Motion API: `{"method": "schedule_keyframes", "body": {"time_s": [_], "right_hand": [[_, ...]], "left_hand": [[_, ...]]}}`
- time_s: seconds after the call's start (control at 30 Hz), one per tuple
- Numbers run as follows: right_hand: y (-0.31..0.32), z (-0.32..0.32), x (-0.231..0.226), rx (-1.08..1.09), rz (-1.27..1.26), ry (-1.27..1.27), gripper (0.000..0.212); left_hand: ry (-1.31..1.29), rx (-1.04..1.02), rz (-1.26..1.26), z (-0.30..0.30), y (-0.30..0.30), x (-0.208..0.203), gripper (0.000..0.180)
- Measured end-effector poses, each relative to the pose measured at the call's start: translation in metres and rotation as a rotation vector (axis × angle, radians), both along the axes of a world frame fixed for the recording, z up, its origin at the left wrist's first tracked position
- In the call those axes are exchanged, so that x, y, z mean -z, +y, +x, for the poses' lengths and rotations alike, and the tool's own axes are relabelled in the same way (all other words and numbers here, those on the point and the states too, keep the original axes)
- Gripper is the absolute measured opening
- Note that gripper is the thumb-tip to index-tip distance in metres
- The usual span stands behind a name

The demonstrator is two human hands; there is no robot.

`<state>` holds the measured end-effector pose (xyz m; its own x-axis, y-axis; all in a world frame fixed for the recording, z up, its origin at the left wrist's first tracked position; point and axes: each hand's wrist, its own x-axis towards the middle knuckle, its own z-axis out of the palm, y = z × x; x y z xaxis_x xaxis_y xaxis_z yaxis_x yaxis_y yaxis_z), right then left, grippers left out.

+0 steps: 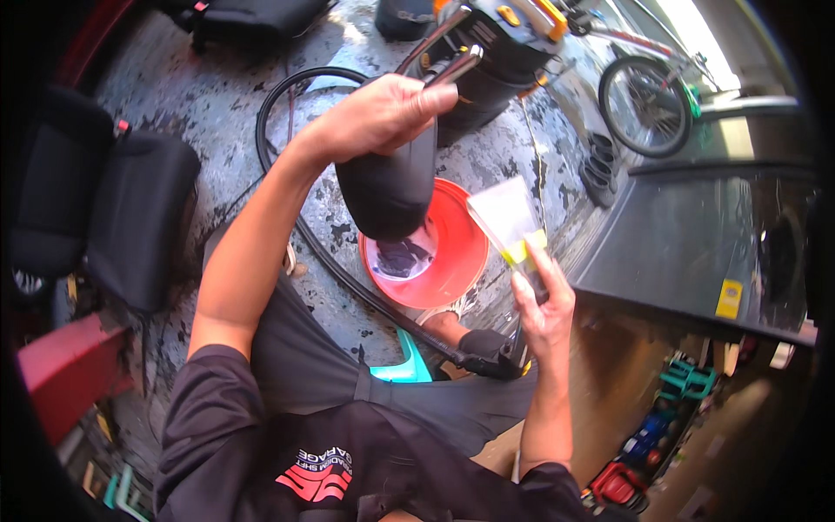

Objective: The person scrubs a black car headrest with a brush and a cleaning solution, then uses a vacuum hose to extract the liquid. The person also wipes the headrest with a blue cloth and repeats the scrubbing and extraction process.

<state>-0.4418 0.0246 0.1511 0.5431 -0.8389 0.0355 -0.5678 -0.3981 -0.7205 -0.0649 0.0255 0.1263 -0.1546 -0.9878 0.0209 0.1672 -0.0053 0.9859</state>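
Over the red bucket point(474, 252), my left hand point(383, 117) is closed around the metal posts point(457, 65) of a black headrest point(387, 193). The headrest hangs with its padded end down, in front of the bucket's far left rim. Pale liquid and something dark show at the bucket's bottom. To the right of the bucket, my right hand point(546, 304) grips a clear, flat vacuum nozzle point(504, 213) with yellow parts, its wide end pointing up and left, apart from the headrest. The black hose point(344, 278) curves around the bucket's left side toward my right forearm.
A black vacuum point(483, 74) stands beyond the bucket. Black car seats point(143, 209) stand at left. A turquoise object point(404, 361) lies between my legs. At right are a bicycle point(645, 104), dark shoes point(598, 170) and a dark glossy panel point(670, 248).
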Motion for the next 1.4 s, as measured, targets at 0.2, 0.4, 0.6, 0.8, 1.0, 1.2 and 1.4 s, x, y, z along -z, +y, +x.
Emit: {"method": "schedule_keyframes", "body": {"time_s": [0.2, 0.4, 0.6, 0.8, 1.0, 1.2, 1.4], "right_hand": [[-0.039, 0.047, 0.006, -0.062, 0.01, -0.009, 0.047], [-0.076, 0.098, 0.024, -0.082, 0.004, -0.164, 0.051], [-0.112, 0.138, 0.024, -0.005, 0.15, -0.043, 0.052], [-0.118, 0.153, 0.043, -0.064, 0.309, -0.074, 0.055], [-0.098, 0.14, 0.045, -0.163, 0.384, -0.113, 0.057], [-0.07, 0.129, 0.046, -0.253, 0.333, -0.19, 0.06], [-0.044, 0.136, 0.012, -0.094, 0.529, -0.008, 0.054]], "left_hand": [[-0.433, -0.627, -0.357, -0.022, -0.006, 0.041, 0.052], [-0.539, -0.779, -0.457, -0.027, 0.007, 0.055, 0.054], [-0.489, -0.947, -0.452, -0.066, 0.011, 0.045, 0.052], [-0.531, -0.834, -0.492, -0.117, 0.019, 0.041, 0.052], [-0.578, -0.926, -0.497, -0.132, 0.026, 0.045, 0.037], [-0.552, -0.961, -0.479, -0.137, 0.031, 0.048, 0.027], [-0.539, -1.02, -0.445, -0.131, 0.031, 0.046, 0.024]]}}
